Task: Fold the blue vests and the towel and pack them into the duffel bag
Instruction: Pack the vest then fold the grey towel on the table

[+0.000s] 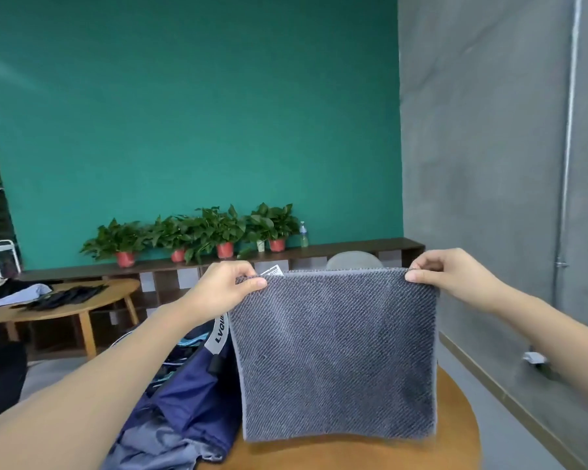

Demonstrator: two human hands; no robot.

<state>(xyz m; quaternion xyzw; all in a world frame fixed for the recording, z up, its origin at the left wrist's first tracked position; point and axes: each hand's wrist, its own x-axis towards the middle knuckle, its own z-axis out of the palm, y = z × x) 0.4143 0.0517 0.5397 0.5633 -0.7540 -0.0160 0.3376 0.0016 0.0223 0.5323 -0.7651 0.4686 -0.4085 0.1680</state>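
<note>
A grey ribbed towel (336, 354) hangs upright in front of me, folded double, with a white label sticking out at its top left. My left hand (228, 286) pinches its top left corner. At the top right corner my right hand (452, 276) pinches the other end. The towel's lower edge hovers just above the round wooden table (455, 432). To the left of the towel stands the open navy duffel bag (190, 395) with a white lettered strap, and clothing shows inside it. A grey-blue vest (157, 446) lies crumpled against the bag's near side.
A second wooden table (82, 307) with dark clothes stands at the left. Behind runs a low shelf (353, 249) with several potted plants and a bottle. A grey chair back (353, 261) shows above the towel. A concrete wall rises at the right.
</note>
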